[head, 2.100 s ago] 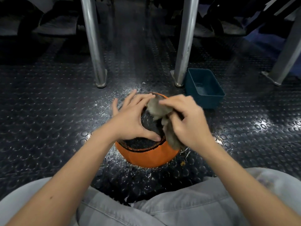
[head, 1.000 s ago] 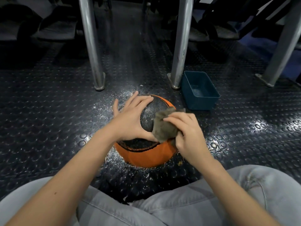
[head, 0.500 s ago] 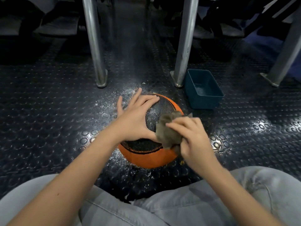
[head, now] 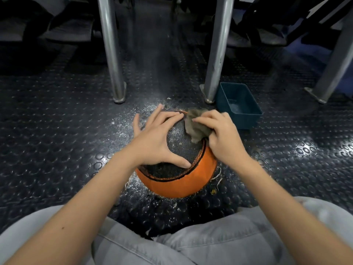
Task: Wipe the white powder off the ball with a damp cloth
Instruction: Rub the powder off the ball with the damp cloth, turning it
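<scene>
An orange and black ball (head: pixel 183 180) sits on the studded dark floor between my knees. My left hand (head: pixel 156 140) lies spread over the ball's left top, fingers straight and thumb stretched toward me. My right hand (head: pixel 221 134) presses a crumpled grey-brown cloth (head: pixel 196 127) onto the ball's upper right side, fingers curled over the cloth. A few pale specks show on the black panel. White powder (head: pixel 133 115) is scattered on the floor around the ball.
A teal plastic tub (head: pixel 238 106) stands just right of the ball, behind my right hand. Two metal posts (head: pixel 112 54) (head: pixel 217 54) rise behind the ball, and a third post (head: pixel 334 64) slants at the far right. My grey trouser legs (head: pixel 210 243) fill the bottom.
My right hand has slid the cloth from the ball's near right side up to its far upper right. The left hand has stayed spread on the ball.
</scene>
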